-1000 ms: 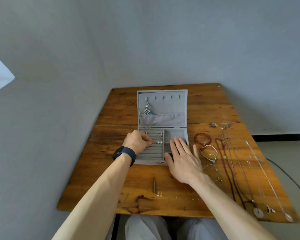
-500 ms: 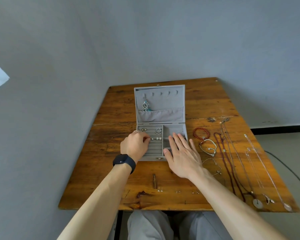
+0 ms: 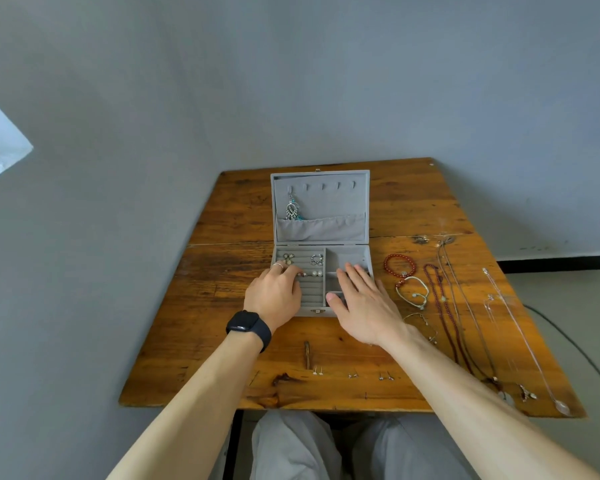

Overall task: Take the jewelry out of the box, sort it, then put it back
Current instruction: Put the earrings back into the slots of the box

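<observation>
- Grey felt jewelry box [image 3: 321,202] lies open; a dangling earring [image 3: 292,211] hangs in its lid.
- Your left hand [image 3: 274,294] curls over its ring rows beside the pearl studs [image 3: 317,273]; grip unclear.
- Your right hand [image 3: 364,303] lies flat, fingers straight, on its right compartments.
- Red bead bracelet [image 3: 397,255] and necklaces [image 3: 445,308] lie right of the box.

Grey jewelry box [image 3: 326,202], amber-brown wooden table [image 3: 413,202] — dark grain streaks, red bead bracelet [image 3: 397,255], black watch [image 3: 245,322]

Open jewelry box [image 3: 326,202] on table [image 3: 413,209], left hand [image 3: 274,296] curled inside, right hand [image 3: 366,304] flat
</observation>
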